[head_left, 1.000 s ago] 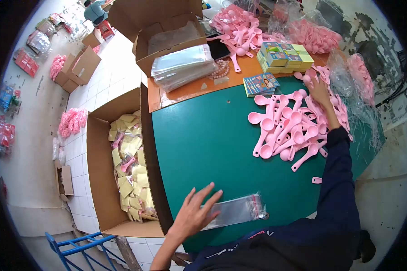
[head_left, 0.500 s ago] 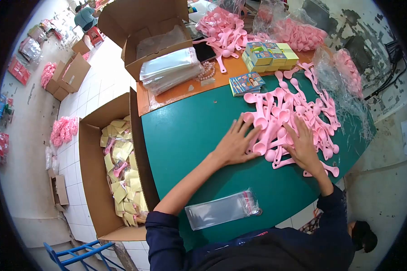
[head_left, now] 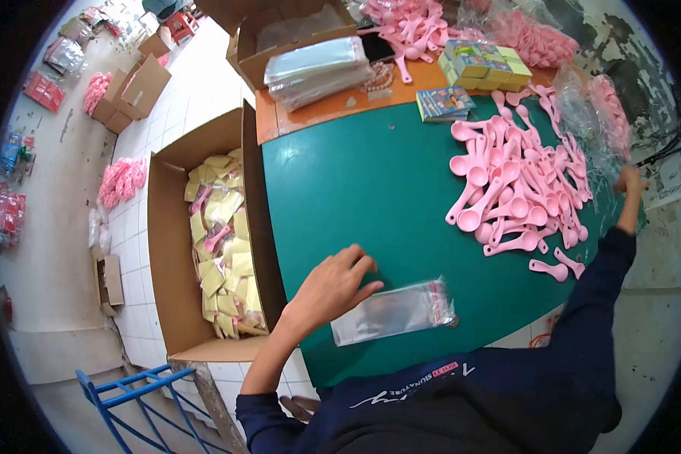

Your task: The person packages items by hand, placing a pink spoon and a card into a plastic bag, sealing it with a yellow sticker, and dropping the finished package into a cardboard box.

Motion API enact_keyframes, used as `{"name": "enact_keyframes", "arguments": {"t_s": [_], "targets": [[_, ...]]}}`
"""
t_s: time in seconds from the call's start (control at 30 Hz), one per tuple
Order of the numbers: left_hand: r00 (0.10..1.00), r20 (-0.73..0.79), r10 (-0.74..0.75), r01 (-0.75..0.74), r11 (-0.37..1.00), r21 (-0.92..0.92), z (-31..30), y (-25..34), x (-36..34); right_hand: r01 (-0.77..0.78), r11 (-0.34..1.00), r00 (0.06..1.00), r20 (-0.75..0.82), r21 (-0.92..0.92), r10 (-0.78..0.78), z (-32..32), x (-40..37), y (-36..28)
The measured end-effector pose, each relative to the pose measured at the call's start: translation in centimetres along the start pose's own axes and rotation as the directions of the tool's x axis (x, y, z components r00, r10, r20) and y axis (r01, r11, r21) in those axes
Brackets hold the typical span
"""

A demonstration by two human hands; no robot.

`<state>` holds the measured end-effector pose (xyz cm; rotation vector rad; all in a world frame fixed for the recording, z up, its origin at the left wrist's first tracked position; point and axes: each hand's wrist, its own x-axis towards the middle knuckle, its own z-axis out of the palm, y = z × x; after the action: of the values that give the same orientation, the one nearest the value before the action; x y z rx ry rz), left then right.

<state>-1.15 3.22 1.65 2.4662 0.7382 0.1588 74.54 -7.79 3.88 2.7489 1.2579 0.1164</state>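
A pile of pink spoons (head_left: 507, 174) lies on the right part of the green table (head_left: 333, 189). My left hand (head_left: 335, 282) hovers beside a stack of clear plastic sleeves (head_left: 393, 312), its fingers curved and apart, holding nothing. My right hand (head_left: 629, 186) is out past the right side of the pile, near a clear plastic bag (head_left: 583, 102); it is small and blurred, so its fingers are unclear. Two pink spoons (head_left: 558, 266) lie loose at the pile's near edge. A small stack of printed cards (head_left: 444, 104) sits behind the pile.
Left of the table stands an open carton (head_left: 170, 250) of yellow-carded packets. An orange surface (head_left: 280, 121) behind bears clear sleeves (head_left: 318, 68), an open box, card stacks (head_left: 484, 66) and more pink spoons (head_left: 412, 30). A blue metal frame (head_left: 140, 393) stands at lower left.
Both hands have left the spoon pile. My left hand moved toward the near sleeves, and my right hand swung out to the right. The view has shifted, and the person in the background is mostly out of frame.
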Motion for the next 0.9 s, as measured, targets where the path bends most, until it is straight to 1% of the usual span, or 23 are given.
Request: {"name": "enact_keyframes", "arguments": {"t_s": [0.03, 0.07, 0.1, 0.13, 0.17, 0.2, 0.23, 0.27, 0.3, 0.33, 0.43, 0.47, 0.57, 0.67, 0.73, 0.77, 0.83, 0.9], "targets": [[1.0, -0.002, -0.017, 0.017, 1.0, -0.008, 0.4, 0.2, -0.7, 0.012, 0.996, 0.999, -0.044, -0.084, -0.016, 0.4, -2.2, -1.7], [0.999, -0.036, 0.006, -0.007, 0.999, -0.045, 1.0, 0.3, -1.2, 0.027, 0.985, 0.995, -0.102, 0.17, -0.01, -2.1, -6.9, -8.9], [0.998, -0.041, 0.039, -0.041, 0.998, -0.055, 1.8, 0.5, -1.2, 0.07, 0.909, 0.987, -0.158, 0.41, -0.004, -4.7, -11.7, -16.0], [0.996, -0.048, 0.074, -0.077, 0.995, -0.058, 2.6, 0.9, -0.7, 0.305, 0.837, 0.948, -0.226, 0.455, -0.223, -5.1, -14.2, -19.9], [0.992, -0.058, 0.113, -0.116, 0.992, -0.055, 3.3, 1.4, -0.1, 0.513, 0.703, 0.858, -0.282, 0.492, -0.429, -5.5, -16.8, -23.7], [0.987, -0.075, 0.144, -0.149, 0.987, -0.066, 3.9, 2.0, 0.8, 0.656, 0.587, 0.751, -0.339, 0.473, -0.567, -5.7, -18.8, -27.2], [0.987, -0.08, 0.14, -0.142, 0.99, -0.021, 4.7, 2.4, 1.5, 0.687, 0.514, 0.693, -0.249, 0.514, -0.677, -5.3, -19.6, -29.2], [0.987, -0.08, 0.136, -0.135, 0.991, 0.02, 5.5, 2.7, 1.9, 0.756, 0.419, 0.595, -0.259, 0.503, -0.761, -4.7, -20.3, -31.2], [0.988, -0.082, 0.132, -0.128, 0.99, 0.06, 5.9, 2.9, 2.2, 0.804, 0.39, 0.538, -0.269, 0.449, -0.799, -3.7, -20.4, -32.4], [0.989, -0.065, 0.132, -0.129, 0.991, 0.042, 6.0, 3.0, 2.3, 0.838, 0.384, 0.488, -0.217, 0.388, -0.845, -3.2, -20.5, -33.2], [0.993, -0.028, 0.118, -0.121, 0.984, -0.13, 5.9, 2.4, 2.3, 0.873, 0.382, 0.439, -0.147, 0.303, -0.886, -2.9, -20.3, -34.4], [0.993, -0.044, 0.105, -0.111, 0.978, -0.175, 5.9, 2.3, 2.3, 0.872, 0.406, 0.45, -0.121, 0.274, -0.885, -3.4, -20.4, -34.7], [0.994, -0.075, 0.074, -0.093, 0.952, -0.291, 5.8, 2.0, 2.0, 0.89, 0.35, 0.434, -0.31, 0.292, -0.846, -3.2, -20.0, -34.5], [0.996, -0.086, 0.039, -0.068, 0.93, -0.362, 5.4, 1.5, 1.7, 0.689, 0.393, 0.636, -0.247, 0.609, -0.731, -4.5, -21.6, -33.9], [0.997, -0.081, -0.001, -0.033, 0.912, -0.41, 4.5, 1.6, 1.7, 0.659, 0.442, 0.646, -0.157, 0.608, -0.747, -6.5, -23.9, -34.4], [0.993, -0.118, -0.012, -0.049, 0.865, -0.5, 4.5, 1.3, 1.8, 0.645, 0.466, 0.649, -0.111, 0.606, -0.753, -7.0, -25.2, -34.9], [0.982, -0.186, -0.046, -0.09, 0.745, -0.661, 4.7, 0.6, 2.1, 0.66, 0.411, 0.637, -0.178, 0.629, -0.75, -7.0, -27.1, -35.8], [0.986, -0.091, -0.14, 0.001, 0.55, -0.835, 4.4, 0.3, 2.1, 0.684, 0.366, 0.614, -0.228, 0.631, -0.755, -7.1, -27.8, -36.5]]}}
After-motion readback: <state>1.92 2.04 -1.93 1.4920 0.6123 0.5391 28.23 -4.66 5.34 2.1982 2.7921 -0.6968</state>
